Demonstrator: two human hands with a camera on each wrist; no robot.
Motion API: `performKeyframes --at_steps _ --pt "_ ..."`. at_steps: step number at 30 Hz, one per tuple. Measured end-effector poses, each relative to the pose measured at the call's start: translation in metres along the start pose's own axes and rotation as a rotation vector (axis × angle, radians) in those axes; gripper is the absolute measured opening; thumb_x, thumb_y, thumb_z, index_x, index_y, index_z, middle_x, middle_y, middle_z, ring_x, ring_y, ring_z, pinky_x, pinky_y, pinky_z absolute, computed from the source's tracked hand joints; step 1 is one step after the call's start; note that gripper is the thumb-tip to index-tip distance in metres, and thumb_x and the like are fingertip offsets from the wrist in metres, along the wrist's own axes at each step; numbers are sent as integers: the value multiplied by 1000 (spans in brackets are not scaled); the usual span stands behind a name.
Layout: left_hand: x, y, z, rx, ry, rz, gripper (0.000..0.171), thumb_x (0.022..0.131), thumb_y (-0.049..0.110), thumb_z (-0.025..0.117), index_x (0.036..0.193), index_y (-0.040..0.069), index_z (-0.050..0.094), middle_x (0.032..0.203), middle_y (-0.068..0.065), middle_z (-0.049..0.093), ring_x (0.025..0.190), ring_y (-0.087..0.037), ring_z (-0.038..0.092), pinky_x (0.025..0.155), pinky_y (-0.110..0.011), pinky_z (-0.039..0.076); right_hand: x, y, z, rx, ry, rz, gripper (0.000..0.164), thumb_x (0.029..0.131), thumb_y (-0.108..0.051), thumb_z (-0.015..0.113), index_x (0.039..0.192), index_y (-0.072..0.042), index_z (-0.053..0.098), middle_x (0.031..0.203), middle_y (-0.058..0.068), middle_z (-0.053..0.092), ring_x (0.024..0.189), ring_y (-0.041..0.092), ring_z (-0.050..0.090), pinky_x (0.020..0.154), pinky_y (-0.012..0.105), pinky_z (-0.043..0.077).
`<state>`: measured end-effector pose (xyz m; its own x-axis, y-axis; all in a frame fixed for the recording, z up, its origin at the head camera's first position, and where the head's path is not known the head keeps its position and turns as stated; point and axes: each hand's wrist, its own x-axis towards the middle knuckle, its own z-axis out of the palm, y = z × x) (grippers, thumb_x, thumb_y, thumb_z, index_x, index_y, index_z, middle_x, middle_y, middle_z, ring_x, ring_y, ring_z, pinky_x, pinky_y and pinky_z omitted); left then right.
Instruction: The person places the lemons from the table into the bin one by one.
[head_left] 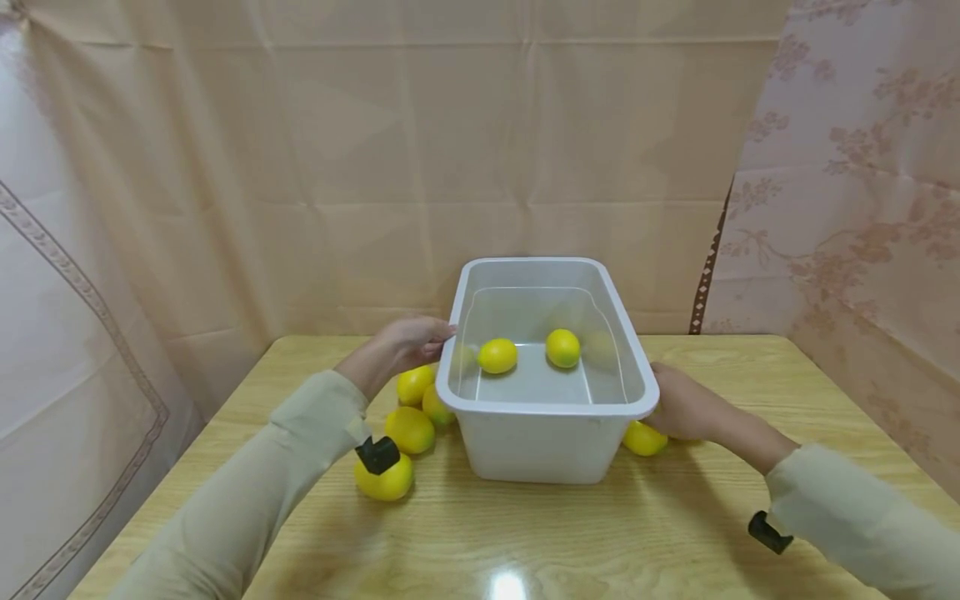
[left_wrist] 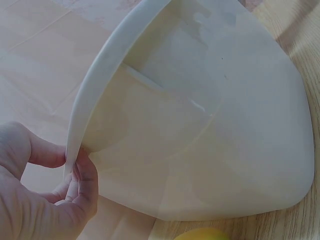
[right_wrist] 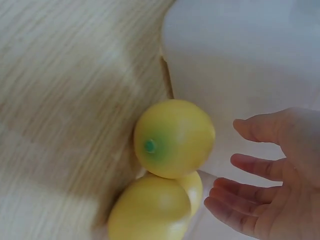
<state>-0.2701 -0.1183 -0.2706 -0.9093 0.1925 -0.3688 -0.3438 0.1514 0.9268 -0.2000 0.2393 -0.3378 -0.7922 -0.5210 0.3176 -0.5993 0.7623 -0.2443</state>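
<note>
A white plastic bin (head_left: 536,446) stands at the middle of the table, with two lemons inside, one on the left (head_left: 497,356) and one on the right (head_left: 562,348). My left hand (head_left: 408,342) pinches the bin's left rim between thumb and fingers; the left wrist view shows this grip on the rim (left_wrist: 86,107) up close. On the other side, my right hand (head_left: 684,404) is beside the bin's right wall, below the rim. Its fingers are spread and relaxed in the right wrist view, close to a green-tipped lemon (right_wrist: 175,139) with nothing in them.
Several lemons, among them one near the front (head_left: 384,479), lie on the table left of the bin. To its right are more lemons (head_left: 645,438), partly hidden by my right hand and the bin. A beige curtain (head_left: 360,167) hangs behind the wooden table (head_left: 450,542).
</note>
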Motion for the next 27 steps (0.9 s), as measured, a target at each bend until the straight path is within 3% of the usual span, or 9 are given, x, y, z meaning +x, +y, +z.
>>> performKeyframes --at_steps 1,4,7,9,13,17,22,27 --pt "10 -3 -5 -14 -26 8 35 96 8 55 127 -8 53 100 -7 62 82 -10 61 105 -28 48 -2 0 2 13 2 -4 30 81 -9 73 109 -2 66 96 12 71 89 28 65 76 47 56" --pt "13 -4 -8 -17 -38 11 33 94 9 58 122 -7 56 102 -8 63 85 -12 61 101 -27 51 -7 1 6 44 1 -10 34 80 -8 74 112 -2 64 102 15 69 94 32 65 78 49 57" --pt "9 -3 -5 -3 -31 12 34 95 9 56 125 -8 53 103 -8 63 82 -11 61 104 -29 49 -10 0 9 57 -5 -10 38 78 -6 76 113 -1 62 104 15 67 94 29 64 77 45 58" --pt "-3 1 1 8 -8 4 37 98 8 51 131 -9 49 104 -7 61 81 -9 60 109 -30 44 -11 0 11 51 1 -25 39 76 -4 77 112 -2 61 100 11 66 90 22 62 74 40 56" --pt "-10 3 3 -22 7 -14 40 98 8 50 134 -8 45 102 -6 57 79 -9 58 112 -32 42 -14 0 18 29 34 -107 43 70 0 80 108 -4 61 97 3 65 85 13 55 70 32 51" --pt "-11 3 4 -37 27 -22 41 98 8 50 135 -8 45 95 -4 56 79 -10 57 112 -33 42 -17 -3 25 37 63 -173 56 64 3 82 114 -7 58 105 1 64 95 14 57 79 38 54" --pt "-10 3 4 -27 32 -12 40 98 7 50 135 -8 45 90 -2 57 75 -8 57 112 -33 42 -20 -8 27 47 42 -155 72 61 3 84 124 -6 51 116 5 59 106 20 54 89 49 51" --pt "-10 4 5 -22 33 -16 41 98 8 51 136 -8 45 97 -4 55 80 -10 56 112 -32 42 -23 -9 26 1 43 -173 70 58 5 83 120 -6 53 109 2 60 97 15 54 83 42 52"
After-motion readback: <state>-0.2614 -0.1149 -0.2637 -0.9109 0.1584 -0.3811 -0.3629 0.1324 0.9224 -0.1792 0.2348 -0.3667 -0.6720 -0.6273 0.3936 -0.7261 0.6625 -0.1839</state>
